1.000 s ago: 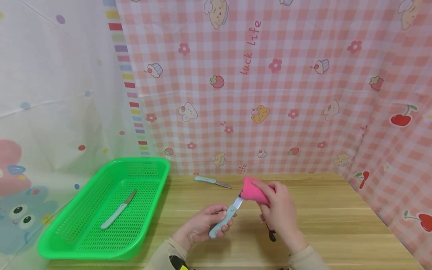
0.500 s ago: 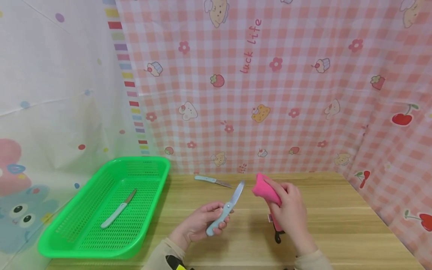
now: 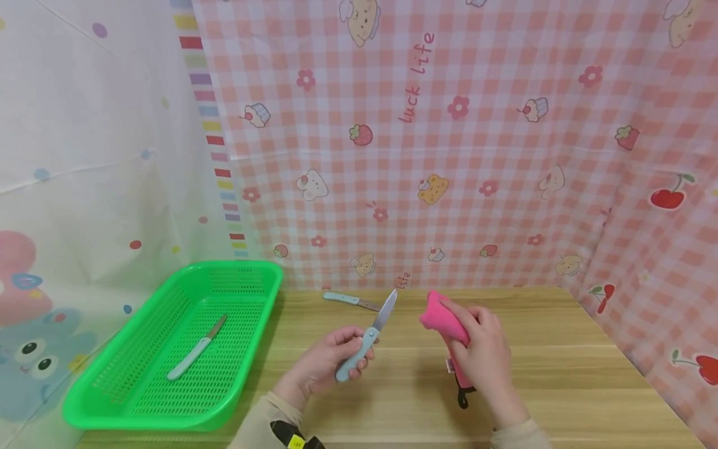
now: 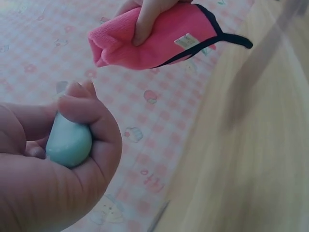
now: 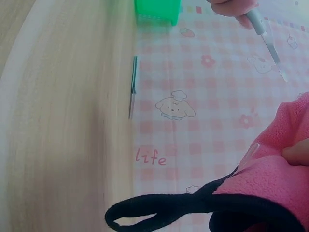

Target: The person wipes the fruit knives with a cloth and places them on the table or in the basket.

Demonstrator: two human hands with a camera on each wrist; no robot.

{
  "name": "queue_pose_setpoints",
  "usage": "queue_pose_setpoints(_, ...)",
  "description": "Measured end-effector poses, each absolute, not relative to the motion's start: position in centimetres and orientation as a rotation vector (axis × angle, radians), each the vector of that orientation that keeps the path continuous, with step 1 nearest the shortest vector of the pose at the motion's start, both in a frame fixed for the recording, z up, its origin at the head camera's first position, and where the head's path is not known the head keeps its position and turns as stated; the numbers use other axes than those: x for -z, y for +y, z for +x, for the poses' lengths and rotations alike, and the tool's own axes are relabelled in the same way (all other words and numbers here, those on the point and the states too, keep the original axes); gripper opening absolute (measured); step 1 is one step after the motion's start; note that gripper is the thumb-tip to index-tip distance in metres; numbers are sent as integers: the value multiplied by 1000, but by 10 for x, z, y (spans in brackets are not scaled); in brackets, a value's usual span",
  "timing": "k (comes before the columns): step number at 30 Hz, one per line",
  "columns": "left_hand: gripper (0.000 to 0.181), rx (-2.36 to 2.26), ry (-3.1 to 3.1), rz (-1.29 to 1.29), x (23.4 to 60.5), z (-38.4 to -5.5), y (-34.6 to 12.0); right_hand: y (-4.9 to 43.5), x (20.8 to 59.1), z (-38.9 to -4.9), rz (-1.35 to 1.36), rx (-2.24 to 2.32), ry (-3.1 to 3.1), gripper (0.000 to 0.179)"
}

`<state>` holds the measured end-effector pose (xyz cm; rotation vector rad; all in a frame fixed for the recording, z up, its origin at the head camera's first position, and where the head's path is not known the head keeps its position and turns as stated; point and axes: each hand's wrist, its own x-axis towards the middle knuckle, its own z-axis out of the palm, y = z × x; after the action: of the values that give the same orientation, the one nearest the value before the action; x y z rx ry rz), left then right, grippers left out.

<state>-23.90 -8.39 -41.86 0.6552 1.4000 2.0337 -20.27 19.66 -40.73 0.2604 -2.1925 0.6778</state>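
Observation:
A paring knife [image 3: 358,354] with a pale blue handle is gripped in my left hand [image 3: 324,363], its blade pointing up and away. In the left wrist view the butt of the handle [image 4: 70,140] shows between the curled fingers. My right hand [image 3: 483,352] holds a bunched pink cloth [image 3: 443,319] with black edging, a small label and a black hanging loop [image 5: 140,210]. Blade and cloth are apart. Behind the held blade, a second knife [image 3: 342,299] lies on the table. A third knife [image 3: 193,358] rests inside the green basket [image 3: 260,324].
The green plastic basket stands at the left of the wooden table [image 3: 561,374]. A pink checked curtain [image 3: 488,218] hangs along the back and right edges. A white printed curtain [image 3: 112,206] hangs at the left.
The cloth has come off the blade as my right hand drew away to the right. My left hand with the knife has shifted slightly left and up, and the blade is bare.

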Motion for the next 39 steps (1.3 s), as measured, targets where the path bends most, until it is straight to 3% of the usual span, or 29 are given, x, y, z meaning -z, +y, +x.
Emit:
queue_pose_setpoints(7,29,-1981,1811,623,409,-239,-83,199,407,-202,259,-670,-2206,61)
queue_pose_setpoints(15,15,-1803,2554,711,397,-234,-75,202,407,-201,235,-672,-2235,61)
queue_pose_setpoints(20,13,-1660,2946,882,396,-234,-72,203,406,-200,236,-680,-2231,62)
queue_pose_setpoints(30,26,-1149,3624,1408,400,-239,-71,202,403,-199,259,-698,-2213,62)
queue_pose_setpoints(39,18,-597,3888,1639,397,-240,-68,196,399,-195,283,-682,-2219,61)
